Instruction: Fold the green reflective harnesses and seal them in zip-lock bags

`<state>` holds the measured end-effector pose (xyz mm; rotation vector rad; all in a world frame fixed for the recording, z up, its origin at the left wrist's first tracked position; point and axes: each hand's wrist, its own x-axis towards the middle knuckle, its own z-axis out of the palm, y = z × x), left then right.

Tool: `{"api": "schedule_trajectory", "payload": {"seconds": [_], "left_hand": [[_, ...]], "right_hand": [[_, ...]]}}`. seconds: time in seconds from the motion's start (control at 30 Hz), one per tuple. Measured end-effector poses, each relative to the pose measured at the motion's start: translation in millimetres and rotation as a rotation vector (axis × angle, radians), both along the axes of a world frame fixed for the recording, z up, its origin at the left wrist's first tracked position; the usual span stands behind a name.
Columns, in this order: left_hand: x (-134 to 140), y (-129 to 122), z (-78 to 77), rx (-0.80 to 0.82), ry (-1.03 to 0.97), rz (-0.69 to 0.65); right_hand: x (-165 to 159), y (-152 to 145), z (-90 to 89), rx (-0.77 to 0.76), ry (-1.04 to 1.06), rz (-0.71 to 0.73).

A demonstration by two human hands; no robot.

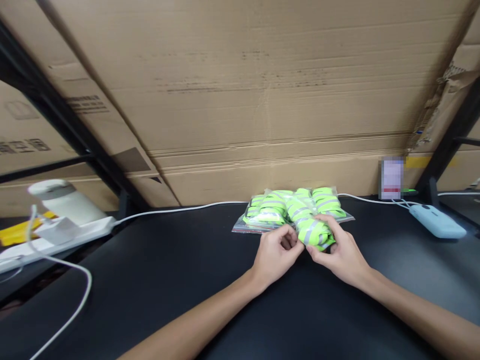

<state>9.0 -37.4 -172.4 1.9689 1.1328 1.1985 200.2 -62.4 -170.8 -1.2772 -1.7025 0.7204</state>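
A rolled neon-yellow strap with silver reflective stripes (314, 233) is in my right hand (343, 252), its fingers and thumb closed round the right side. My left hand (276, 252) is at the roll's left edge, thumb and forefinger pinched together; whatever lies between those fingertips is too small to make out. Just behind the hands, several similar rolls lie in clear zip bags (249, 227) on the black table (180, 280). The held roll overlaps the bags from this view.
A white power strip (93, 230) with a plugged-in charger (56, 230) and a white bottle (71, 200) are at left. A white cable (180, 209) runs along the back by the cardboard (240, 180). At right lies a light-blue device (437, 221) near a blurred card (392, 177).
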Motion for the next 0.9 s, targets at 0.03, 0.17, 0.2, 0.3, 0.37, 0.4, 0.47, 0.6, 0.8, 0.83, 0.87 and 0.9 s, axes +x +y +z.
{"api": "schedule_trajectory", "payload": {"seconds": [0.03,0.17,0.2,0.3,0.37,0.4,0.47,0.6,0.8,0.83,0.87,0.9], "left_hand": [[-1,0,1.1,-0.004,0.027,-0.002],[-1,-2,4.0,0.011,0.057,0.012],[0,-3,4.2,0.019,0.063,0.016],[2,-6,3.8,0.047,0.068,0.003],[2,-7,3.2,0.084,0.077,-0.017],[1,-8,3.0,0.111,0.090,-0.025],[2,-10,3.0,0.165,0.131,-0.038],[5,-14,4.0,0.163,0.190,-0.072],[4,-12,3.0,0.024,0.154,-0.023],[3,-11,2.4,0.015,0.144,-0.006],[1,-9,1.8,0.010,0.137,0.013],[-1,-7,1.2,0.009,0.134,0.034]], "right_hand": [[0,0,0.1,0.003,0.000,-0.004],[1,0,2.0,-0.003,0.002,-0.020],[1,1,2.6,-0.005,0.006,-0.028],[2,4,3.9,-0.003,0.022,-0.064],[2,7,3.8,-0.004,0.030,-0.085],[2,7,3.7,-0.007,0.031,-0.090],[2,8,3.2,-0.009,0.027,-0.091],[1,5,3.2,-0.001,-0.007,-0.076],[4,3,1.3,-0.008,0.002,0.082],[6,4,0.3,-0.016,0.027,0.133],[8,5,-1.0,-0.024,0.054,0.181],[10,7,-2.4,-0.032,0.080,0.220]]}}
